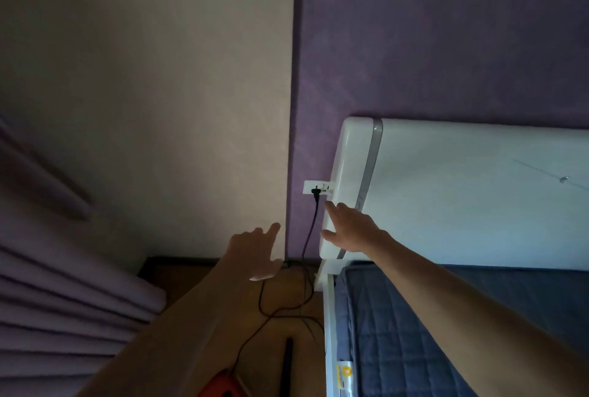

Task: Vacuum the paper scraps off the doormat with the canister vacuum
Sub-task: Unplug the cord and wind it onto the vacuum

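A black plug sits in the white wall socket beside the headboard. Its black cord hangs down the purple wall and loops across the wooden floor toward the red canister vacuum, of which only a part shows at the bottom edge. A black wand lies on the floor next to it. My right hand reaches out with straight fingers against the headboard's side, just below the socket. My left hand hangs in the air, fingers spread, holding nothing. The doormat and the paper scraps are out of view.
A white padded headboard and a bed with a blue quilted cover fill the right side. Purple curtains hang at the left. A narrow strip of wooden floor runs between curtain and bed.
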The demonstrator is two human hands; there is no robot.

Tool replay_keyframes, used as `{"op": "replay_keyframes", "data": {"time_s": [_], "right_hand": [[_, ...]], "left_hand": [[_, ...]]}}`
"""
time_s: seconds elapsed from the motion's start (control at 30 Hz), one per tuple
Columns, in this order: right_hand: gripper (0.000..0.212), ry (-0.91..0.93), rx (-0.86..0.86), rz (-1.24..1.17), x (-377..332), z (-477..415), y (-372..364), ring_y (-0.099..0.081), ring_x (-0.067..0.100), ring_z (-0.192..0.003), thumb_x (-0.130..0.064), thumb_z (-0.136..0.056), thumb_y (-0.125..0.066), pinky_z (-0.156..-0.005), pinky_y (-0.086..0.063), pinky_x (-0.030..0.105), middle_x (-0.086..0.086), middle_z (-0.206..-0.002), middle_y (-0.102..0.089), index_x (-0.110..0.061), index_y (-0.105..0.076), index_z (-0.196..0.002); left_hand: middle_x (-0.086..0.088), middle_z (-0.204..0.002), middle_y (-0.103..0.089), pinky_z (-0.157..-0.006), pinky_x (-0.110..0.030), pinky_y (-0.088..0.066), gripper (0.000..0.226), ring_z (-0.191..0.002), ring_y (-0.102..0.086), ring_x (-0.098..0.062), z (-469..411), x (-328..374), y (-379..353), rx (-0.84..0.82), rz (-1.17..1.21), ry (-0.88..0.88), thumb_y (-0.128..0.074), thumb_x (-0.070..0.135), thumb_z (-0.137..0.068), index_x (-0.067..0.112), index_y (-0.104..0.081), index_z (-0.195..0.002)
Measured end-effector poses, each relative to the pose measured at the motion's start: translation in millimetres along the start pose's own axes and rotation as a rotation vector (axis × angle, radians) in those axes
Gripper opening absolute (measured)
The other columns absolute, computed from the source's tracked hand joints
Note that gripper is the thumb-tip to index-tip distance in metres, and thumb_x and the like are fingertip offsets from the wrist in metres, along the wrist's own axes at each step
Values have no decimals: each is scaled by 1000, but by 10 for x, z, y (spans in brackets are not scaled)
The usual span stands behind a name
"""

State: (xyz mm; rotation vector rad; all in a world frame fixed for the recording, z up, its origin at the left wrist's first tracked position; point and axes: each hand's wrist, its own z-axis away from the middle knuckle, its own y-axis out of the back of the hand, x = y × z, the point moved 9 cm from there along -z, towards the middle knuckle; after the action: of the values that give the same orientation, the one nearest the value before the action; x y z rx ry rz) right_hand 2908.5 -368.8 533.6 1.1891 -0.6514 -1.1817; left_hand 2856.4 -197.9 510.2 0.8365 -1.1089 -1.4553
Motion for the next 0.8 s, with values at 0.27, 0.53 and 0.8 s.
{"op": "replay_keyframes", "data": {"time_s": [0.27, 0.53, 0.8], "right_hand": [[59, -19, 36, -116, 95, -728, -340, -58, 32, -108, -36, -97, -52, -80, -51, 41, 15, -132, -47, -12, -29, -145], [44, -153, 178, -187, 211, -1249, -538, -58, 31, -109, -30, -99, -48, -87, -47, 37, 17, -121, -57, 0, -44, -130], [42, -342, 148, -110, 323, -1635, -817, -61, 25, -112, -18, -94, -57, -85, -50, 27, 15, -120, -61, 6, -47, -127]], "left_hand": [[-8, -128, -53, -96, -41, -45, 80, -113, -57, -27, -627, 69, -634, -113, 74, 0, -49, 55, -91, 24, -10, -153], [-9, -131, -52, -95, -41, -47, 80, -114, -56, -28, -1119, 163, -1228, -173, 178, -11, -50, 54, -89, 23, -12, -153], [-11, -143, -42, -99, -40, -46, 75, -124, -51, -29, -1503, 338, -1637, -142, 506, 57, -57, 40, -92, 20, -17, -152]]}}
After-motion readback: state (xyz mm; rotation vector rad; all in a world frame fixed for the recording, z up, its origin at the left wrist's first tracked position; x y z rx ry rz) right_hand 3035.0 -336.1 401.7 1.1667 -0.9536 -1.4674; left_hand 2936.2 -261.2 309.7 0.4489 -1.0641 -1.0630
